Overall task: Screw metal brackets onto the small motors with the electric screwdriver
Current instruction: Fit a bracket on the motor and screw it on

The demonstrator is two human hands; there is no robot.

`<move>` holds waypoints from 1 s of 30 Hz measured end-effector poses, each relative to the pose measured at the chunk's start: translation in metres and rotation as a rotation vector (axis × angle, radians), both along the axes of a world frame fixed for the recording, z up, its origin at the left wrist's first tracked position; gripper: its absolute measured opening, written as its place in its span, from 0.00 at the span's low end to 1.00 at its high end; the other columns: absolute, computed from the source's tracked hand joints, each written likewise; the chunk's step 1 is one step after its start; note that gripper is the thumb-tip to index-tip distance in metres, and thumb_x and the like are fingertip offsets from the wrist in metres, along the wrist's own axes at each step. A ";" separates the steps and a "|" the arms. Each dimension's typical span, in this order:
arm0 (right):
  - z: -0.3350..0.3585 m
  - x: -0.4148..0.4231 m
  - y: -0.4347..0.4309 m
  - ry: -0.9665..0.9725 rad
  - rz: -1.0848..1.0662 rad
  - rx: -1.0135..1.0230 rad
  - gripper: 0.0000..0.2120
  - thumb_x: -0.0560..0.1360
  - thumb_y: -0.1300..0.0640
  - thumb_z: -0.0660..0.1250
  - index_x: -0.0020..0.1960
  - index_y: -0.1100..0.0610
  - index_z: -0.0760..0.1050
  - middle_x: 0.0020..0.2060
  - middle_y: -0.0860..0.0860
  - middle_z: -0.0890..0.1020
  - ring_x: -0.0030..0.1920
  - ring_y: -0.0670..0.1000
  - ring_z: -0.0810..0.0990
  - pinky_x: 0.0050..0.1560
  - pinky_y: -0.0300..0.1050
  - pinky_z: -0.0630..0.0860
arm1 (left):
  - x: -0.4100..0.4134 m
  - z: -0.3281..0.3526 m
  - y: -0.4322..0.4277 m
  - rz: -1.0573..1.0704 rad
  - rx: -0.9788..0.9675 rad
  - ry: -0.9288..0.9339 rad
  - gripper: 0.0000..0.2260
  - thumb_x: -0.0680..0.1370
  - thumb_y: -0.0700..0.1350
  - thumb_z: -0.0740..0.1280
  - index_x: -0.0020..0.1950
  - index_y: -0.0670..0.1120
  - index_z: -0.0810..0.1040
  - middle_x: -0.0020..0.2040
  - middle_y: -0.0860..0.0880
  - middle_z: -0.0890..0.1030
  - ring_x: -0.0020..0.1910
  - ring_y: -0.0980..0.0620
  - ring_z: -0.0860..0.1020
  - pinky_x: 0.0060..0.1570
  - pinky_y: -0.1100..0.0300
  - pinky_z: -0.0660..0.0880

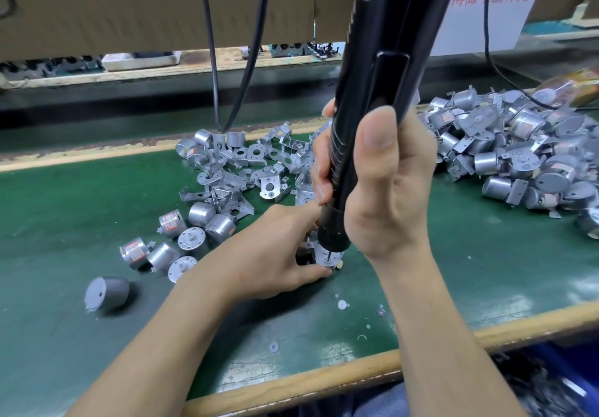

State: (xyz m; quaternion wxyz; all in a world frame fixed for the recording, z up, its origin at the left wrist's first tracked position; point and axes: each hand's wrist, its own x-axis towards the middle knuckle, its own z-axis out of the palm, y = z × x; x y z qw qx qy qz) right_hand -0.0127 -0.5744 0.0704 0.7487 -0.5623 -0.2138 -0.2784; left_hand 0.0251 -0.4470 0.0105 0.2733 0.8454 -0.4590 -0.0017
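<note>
The left hand [275, 254] is gripping the small motor [321, 259] on the mat [97, 196]; the right hand [379, 196] is clasping the electric screwdriver [372, 76], its bit touching the motor. If the tool is leaning, the bit may be slipping off. Loose brackets [252, 170] are lying beyond.

A: What's on you?
B: Your left hand [275, 248] and right hand [382, 189] are bare, your forearms [168, 345] too, right to the frame's edge. Blue cloth [382, 397] at six o'clock.

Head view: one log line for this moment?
right hand: grips electric screwdriver | bit: on motor face | left hand: holds motor on green mat | loose brackets behind
</note>
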 end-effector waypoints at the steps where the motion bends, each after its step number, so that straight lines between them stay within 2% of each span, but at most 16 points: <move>1: 0.000 0.000 0.000 0.004 -0.002 -0.002 0.35 0.75 0.31 0.64 0.45 0.66 0.67 0.26 0.51 0.72 0.21 0.51 0.70 0.26 0.40 0.67 | -0.001 0.000 0.000 0.006 0.018 -0.002 0.15 0.72 0.50 0.75 0.52 0.50 0.72 0.43 0.52 0.78 0.41 0.52 0.73 0.42 0.56 0.72; 4: -0.002 0.001 0.002 0.021 0.008 -0.012 0.34 0.74 0.31 0.65 0.44 0.64 0.67 0.26 0.50 0.73 0.21 0.51 0.69 0.26 0.40 0.67 | -0.001 -0.001 -0.001 0.028 0.059 -0.027 0.16 0.72 0.51 0.75 0.50 0.47 0.73 0.43 0.51 0.77 0.41 0.52 0.71 0.41 0.54 0.70; 8: -0.003 -0.001 0.005 0.020 0.012 -0.026 0.33 0.75 0.32 0.65 0.44 0.65 0.67 0.26 0.55 0.72 0.21 0.51 0.70 0.26 0.39 0.67 | -0.001 0.001 0.000 0.012 0.048 -0.052 0.14 0.72 0.50 0.76 0.50 0.45 0.75 0.39 0.57 0.69 0.38 0.55 0.65 0.37 0.62 0.63; 11: -0.002 -0.001 0.005 0.023 -0.017 -0.032 0.33 0.75 0.32 0.65 0.43 0.64 0.68 0.26 0.56 0.72 0.21 0.52 0.70 0.26 0.40 0.67 | 0.000 0.002 0.000 0.015 0.048 -0.047 0.14 0.72 0.50 0.75 0.51 0.46 0.76 0.38 0.60 0.68 0.38 0.56 0.67 0.37 0.66 0.62; 14: -0.004 -0.001 0.005 0.019 -0.073 -0.053 0.33 0.75 0.32 0.64 0.43 0.66 0.68 0.26 0.57 0.73 0.22 0.53 0.71 0.27 0.41 0.68 | -0.001 0.002 0.000 0.010 0.024 -0.026 0.13 0.72 0.48 0.76 0.48 0.48 0.74 0.36 0.64 0.68 0.38 0.67 0.70 0.37 0.72 0.64; 16: -0.004 0.000 0.005 0.024 -0.126 -0.060 0.31 0.75 0.32 0.64 0.42 0.62 0.68 0.27 0.57 0.73 0.23 0.55 0.72 0.28 0.43 0.68 | -0.001 0.003 0.000 0.003 -0.001 -0.013 0.15 0.71 0.47 0.76 0.46 0.54 0.70 0.36 0.65 0.69 0.37 0.66 0.70 0.36 0.72 0.63; 18: -0.004 0.000 0.005 0.046 -0.179 -0.068 0.29 0.74 0.31 0.64 0.41 0.59 0.68 0.27 0.59 0.74 0.24 0.58 0.72 0.27 0.47 0.69 | -0.002 0.003 -0.001 0.002 -0.015 -0.001 0.16 0.71 0.47 0.75 0.47 0.56 0.69 0.38 0.63 0.71 0.37 0.60 0.71 0.37 0.67 0.66; 20: -0.003 0.000 0.005 0.060 -0.164 -0.058 0.32 0.72 0.29 0.65 0.43 0.61 0.68 0.28 0.58 0.75 0.24 0.57 0.72 0.27 0.46 0.69 | -0.002 0.003 -0.001 0.008 -0.023 -0.005 0.17 0.71 0.47 0.75 0.48 0.56 0.68 0.39 0.63 0.72 0.38 0.59 0.71 0.38 0.67 0.67; 22: 0.001 -0.001 0.002 0.043 -0.071 -0.023 0.38 0.71 0.29 0.65 0.46 0.68 0.67 0.28 0.52 0.75 0.23 0.51 0.72 0.26 0.42 0.69 | -0.002 0.002 0.000 0.026 -0.010 -0.005 0.18 0.71 0.49 0.76 0.49 0.56 0.67 0.40 0.62 0.73 0.39 0.62 0.71 0.38 0.69 0.65; 25: 0.012 -0.002 -0.011 0.004 -0.002 -0.014 0.47 0.68 0.26 0.62 0.49 0.74 0.64 0.29 0.48 0.76 0.23 0.49 0.72 0.26 0.40 0.69 | -0.001 -0.001 0.002 0.055 0.019 0.040 0.16 0.72 0.51 0.76 0.52 0.51 0.71 0.45 0.58 0.75 0.43 0.66 0.71 0.41 0.71 0.66; 28: 0.017 -0.005 -0.031 0.018 -0.054 -0.048 0.48 0.66 0.23 0.62 0.51 0.72 0.67 0.28 0.49 0.75 0.23 0.51 0.71 0.26 0.42 0.69 | 0.000 -0.003 0.002 0.080 0.023 0.067 0.17 0.71 0.53 0.77 0.53 0.52 0.72 0.48 0.58 0.76 0.46 0.68 0.72 0.42 0.74 0.66; 30: 0.014 -0.005 -0.041 0.046 -0.112 -0.062 0.44 0.66 0.24 0.64 0.50 0.68 0.70 0.27 0.50 0.74 0.22 0.52 0.71 0.25 0.43 0.69 | 0.000 -0.003 0.002 0.088 0.027 0.069 0.19 0.70 0.54 0.77 0.53 0.51 0.73 0.47 0.58 0.77 0.45 0.69 0.72 0.41 0.75 0.66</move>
